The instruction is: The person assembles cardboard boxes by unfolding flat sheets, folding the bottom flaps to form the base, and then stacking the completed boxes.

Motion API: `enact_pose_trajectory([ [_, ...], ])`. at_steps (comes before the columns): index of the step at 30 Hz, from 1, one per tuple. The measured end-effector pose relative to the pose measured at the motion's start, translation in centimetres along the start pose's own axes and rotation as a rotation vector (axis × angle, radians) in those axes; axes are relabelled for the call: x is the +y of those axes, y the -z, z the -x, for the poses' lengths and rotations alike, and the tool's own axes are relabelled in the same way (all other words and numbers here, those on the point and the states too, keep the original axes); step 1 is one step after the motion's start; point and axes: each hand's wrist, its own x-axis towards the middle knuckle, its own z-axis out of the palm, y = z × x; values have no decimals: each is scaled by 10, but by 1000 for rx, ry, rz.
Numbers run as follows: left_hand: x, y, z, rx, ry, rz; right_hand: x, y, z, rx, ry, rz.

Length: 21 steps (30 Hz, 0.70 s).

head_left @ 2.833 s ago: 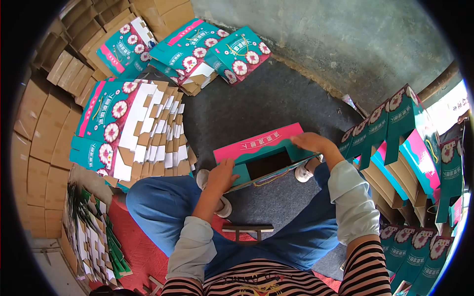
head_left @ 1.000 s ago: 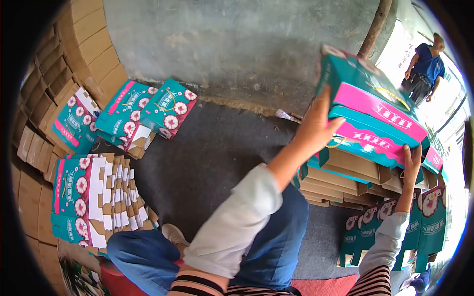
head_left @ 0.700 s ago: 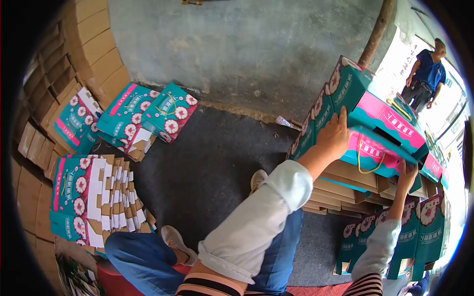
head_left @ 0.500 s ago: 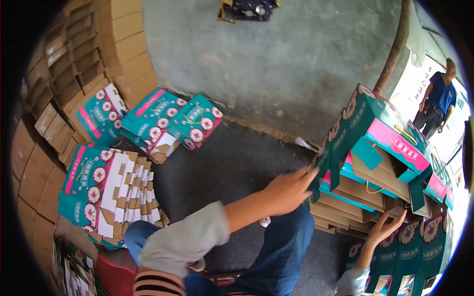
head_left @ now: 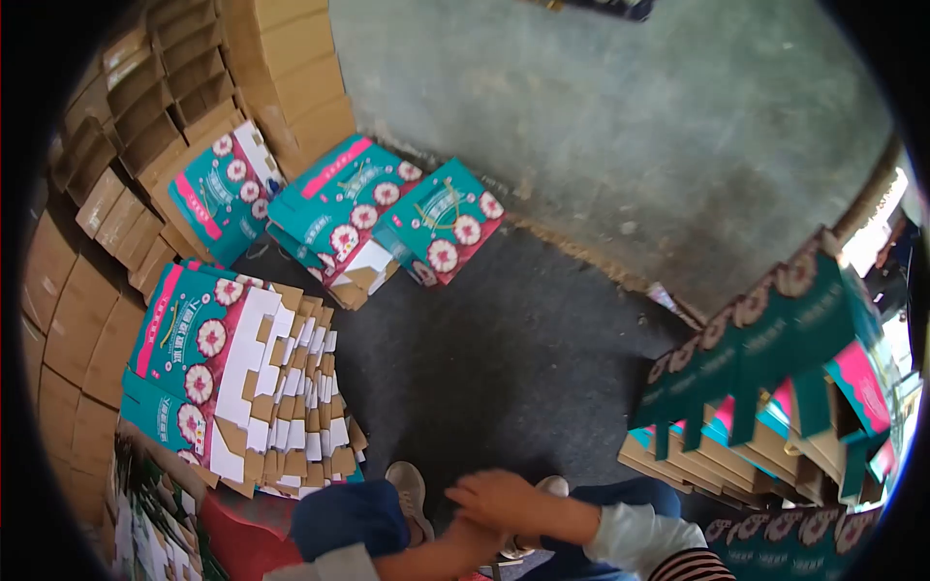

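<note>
My right hand (head_left: 509, 502) reaches in from the right, low in front of my knees. Its fingers stretch to the left, slightly blurred, with nothing visible in them. Below it, my left hand (head_left: 477, 542) crosses toward the right hand, which overlaps it in this view; the left fingers are hidden. Nearest on the left is a stack of flat folded gift cartons (head_left: 208, 334), teal and pink with white-centred round prints and staggered tabs. On the right, set-up gift boxes (head_left: 765, 339) in the same print stand with their flaps hanging down.
More folded cartons (head_left: 354, 208) lean by the grey wall (head_left: 601, 116). Brown cardboard boxes (head_left: 73, 329) are piled high on the left. A row of printed boxes (head_left: 785, 542) stands at the lower right. My shoes (head_left: 407, 489) rest on the dark floor (head_left: 465, 358).
Both hands have left the boxes on the right and come together before my knees. The view has turned, bringing the folded stack closer to the middle.
</note>
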Motion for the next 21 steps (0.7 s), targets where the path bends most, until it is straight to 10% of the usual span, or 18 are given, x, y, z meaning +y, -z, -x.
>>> enact_pose_trajectory([
  [7,-54,21,-17,-244,-31,-150,63,-9,-18,-420,-276,-283],
  [21,-70,28,-45,-305,183,482,84,-5,-51,108,-495,-411],
])
